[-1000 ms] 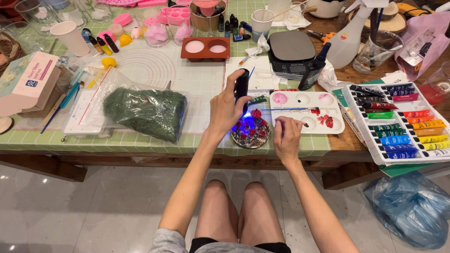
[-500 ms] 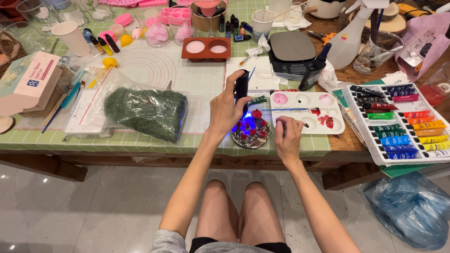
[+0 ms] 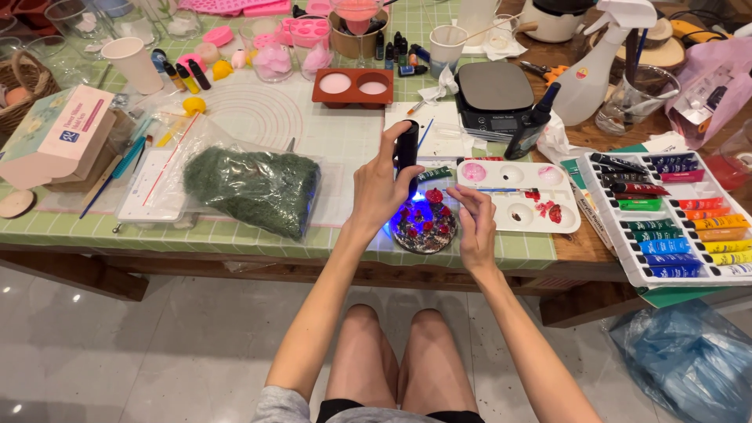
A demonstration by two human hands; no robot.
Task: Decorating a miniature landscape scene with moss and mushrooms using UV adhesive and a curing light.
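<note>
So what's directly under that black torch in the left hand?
Under the black torch in the left hand lies a round disc with red flowers, lit blue. The right hand touches its right edge; its underside is hidden.

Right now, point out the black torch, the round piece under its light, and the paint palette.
black torch [image 3: 406, 149], head view, on its barrel above the left hand's fingers.
round piece [image 3: 424, 227], head view, on its flowered middle.
paint palette [image 3: 513, 215], head view, on a bare white part.

Black torch [image 3: 406, 149]; round piece [image 3: 424, 227] red-flowered, blue-lit; green checked tablecloth [image 3: 235, 235]; white palette [image 3: 518, 196].
</note>
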